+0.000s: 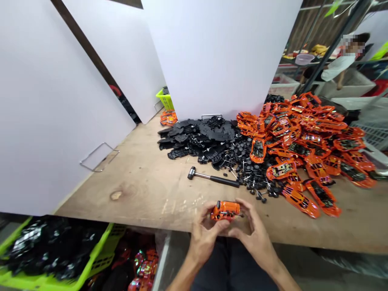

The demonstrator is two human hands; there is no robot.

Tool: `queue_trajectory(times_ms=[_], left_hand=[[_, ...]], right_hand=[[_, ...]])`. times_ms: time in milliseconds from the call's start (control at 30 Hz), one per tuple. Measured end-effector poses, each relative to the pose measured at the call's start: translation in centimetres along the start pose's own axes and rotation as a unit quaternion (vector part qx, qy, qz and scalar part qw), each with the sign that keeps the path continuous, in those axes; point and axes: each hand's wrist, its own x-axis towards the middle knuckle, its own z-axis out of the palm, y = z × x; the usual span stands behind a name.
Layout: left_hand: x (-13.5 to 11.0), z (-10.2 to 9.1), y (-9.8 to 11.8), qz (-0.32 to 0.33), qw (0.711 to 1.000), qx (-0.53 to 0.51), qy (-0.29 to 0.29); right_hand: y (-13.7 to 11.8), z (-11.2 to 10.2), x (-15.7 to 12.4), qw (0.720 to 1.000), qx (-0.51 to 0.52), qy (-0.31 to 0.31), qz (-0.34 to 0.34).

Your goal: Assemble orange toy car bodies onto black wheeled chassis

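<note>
Both hands are together and they clamp a small orange toy car: the left hand [203, 238] holds it from one side, the right hand [253, 232] from the other side, and the fingers wrap around its body. The toy car [225, 210] is in the air, above the front part of a wooden bench [130, 190]. Just behind the hands lies a hammer [212, 177] with a black handle. Beyond it there are loose wheels [251, 173] on metal axles, a heap of black chassis [197, 135], and a large heap of orange car shells [315, 137]. White panels [212, 52] stand at the back of the bench. Below the bench, a green basket [104, 242] holds shiny black parts. Far to the right stands a co-worker [338, 68] in a white shirt.
</note>
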Motion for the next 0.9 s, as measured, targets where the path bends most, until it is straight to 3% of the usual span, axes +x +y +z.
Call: queue_trajectory(times_ms=[67,167,267,367,500,600,733,900], left_hand=[[-0.1,0.0,-0.1,-0.031,0.995,-0.099,-0.004],[0.2,-1.0,0.3,-0.045,0.99,-0.123,-0.056],[0.6,-2.2,0.9,-0.034,0.996,-0.016,-0.08],[1.0,-2.5,1.0,0.007,0.992,0.103,-0.067],[1.3,-2.4,0.3,0.034,0.983,0.152,-0.1],[1.3,-2.4,-0.4,0.047,0.981,0.157,-0.102],[1.7,-3.0,-0.5,0.081,0.975,0.166,-0.126],[2.2,-4.1,2.1,0.114,0.941,0.239,-0.21]], right_hand=[[-0.1,1.1,0.0,1.0,-0.01,0.018,-0.015],[-1.5,0.7,1.1,0.99,-0.087,-0.017,-0.106],[-3.3,-1.2,2.9,0.955,-0.185,-0.124,-0.194],[-4.2,-2.4,4.5,0.926,-0.244,-0.196,-0.211],[-3.1,-1.7,5.0,0.953,-0.156,-0.218,-0.143],[-1.8,-0.5,4.1,0.983,-0.073,-0.147,-0.082],[-0.4,0.0,3.0,0.996,-0.03,-0.082,-0.028],[-1.5,-1.0,3.8,0.989,-0.007,-0.143,0.016]])
